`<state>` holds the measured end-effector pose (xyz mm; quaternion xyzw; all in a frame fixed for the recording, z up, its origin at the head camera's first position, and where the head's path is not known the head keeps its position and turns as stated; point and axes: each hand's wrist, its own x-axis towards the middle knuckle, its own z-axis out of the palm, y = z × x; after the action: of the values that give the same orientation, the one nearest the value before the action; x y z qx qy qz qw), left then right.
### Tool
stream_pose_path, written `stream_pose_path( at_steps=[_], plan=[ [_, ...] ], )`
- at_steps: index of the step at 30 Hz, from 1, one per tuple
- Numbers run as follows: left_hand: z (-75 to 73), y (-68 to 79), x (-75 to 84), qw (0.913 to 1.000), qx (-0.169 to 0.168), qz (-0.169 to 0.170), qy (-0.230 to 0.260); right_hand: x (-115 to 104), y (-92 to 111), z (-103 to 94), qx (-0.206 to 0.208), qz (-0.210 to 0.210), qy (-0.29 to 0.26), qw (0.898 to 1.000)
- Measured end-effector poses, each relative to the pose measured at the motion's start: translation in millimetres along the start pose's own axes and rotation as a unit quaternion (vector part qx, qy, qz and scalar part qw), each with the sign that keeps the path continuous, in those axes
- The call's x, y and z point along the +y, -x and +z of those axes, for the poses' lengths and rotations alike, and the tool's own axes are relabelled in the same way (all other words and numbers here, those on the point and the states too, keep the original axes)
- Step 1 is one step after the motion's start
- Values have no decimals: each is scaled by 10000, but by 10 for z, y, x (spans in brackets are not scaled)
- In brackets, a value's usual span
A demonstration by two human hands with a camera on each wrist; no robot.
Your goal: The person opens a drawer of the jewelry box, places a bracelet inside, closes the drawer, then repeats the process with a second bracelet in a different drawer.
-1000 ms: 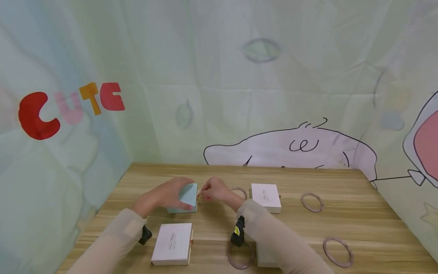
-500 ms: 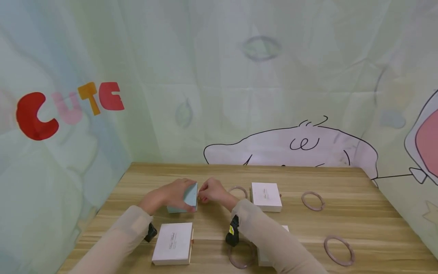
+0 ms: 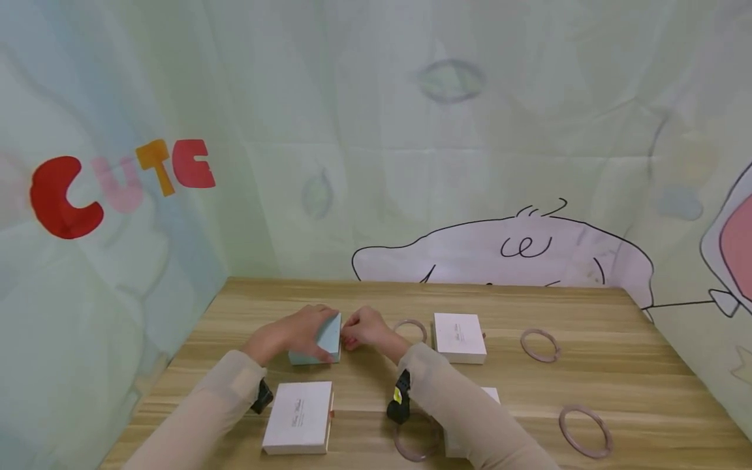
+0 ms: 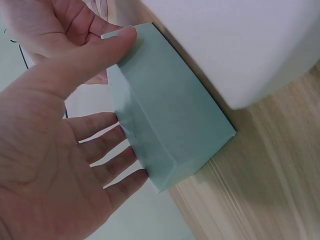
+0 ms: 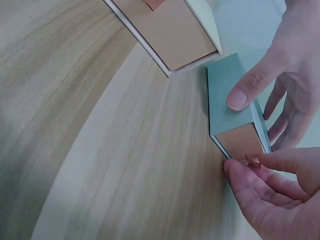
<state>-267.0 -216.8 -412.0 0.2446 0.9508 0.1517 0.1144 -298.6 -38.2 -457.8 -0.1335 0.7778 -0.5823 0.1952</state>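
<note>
A small teal drawer box (image 3: pixel 328 341) lies on the table left of centre. My left hand (image 3: pixel 301 331) holds it, with the thumb on its near side and the other fingers across the top and far side; the left wrist view shows the thumb (image 4: pixel 126 39) on one face and the fingertips on another. At the box's right end is a tan drawer front (image 5: pixel 241 141) with a small brown ribbon tab (image 5: pixel 253 161). Thumb and index finger of my right hand (image 3: pixel 369 328) pinch that tab. The drawer's inside is hidden.
White boxes stand near the front left (image 3: pixel 298 418) and at the back middle (image 3: pixel 459 337). Another pale box (image 3: pixel 455 444) is partly under the right forearm. Several mauve bangles lie about, one at the back right (image 3: pixel 540 345), another at the front right (image 3: pixel 585 431).
My left hand has shifted slightly right along the teal box. The right hand has come a little closer to the box's end. The other boxes and bangles stay put.
</note>
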Motion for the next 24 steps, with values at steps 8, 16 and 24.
stream_pose_path(
  at_steps=[8,16,24],
  plan=[
    [24,-21,0,9999,-49,-102,50,3,21,26,-6,33,-116,9999],
    [-4,-21,48,9998,-44,-193,-1,-15,31,14,90,-5,-61,9999],
    [3,-36,47,9992,-76,-393,-76,-6,8,24,84,-128,175,9997]
  ],
)
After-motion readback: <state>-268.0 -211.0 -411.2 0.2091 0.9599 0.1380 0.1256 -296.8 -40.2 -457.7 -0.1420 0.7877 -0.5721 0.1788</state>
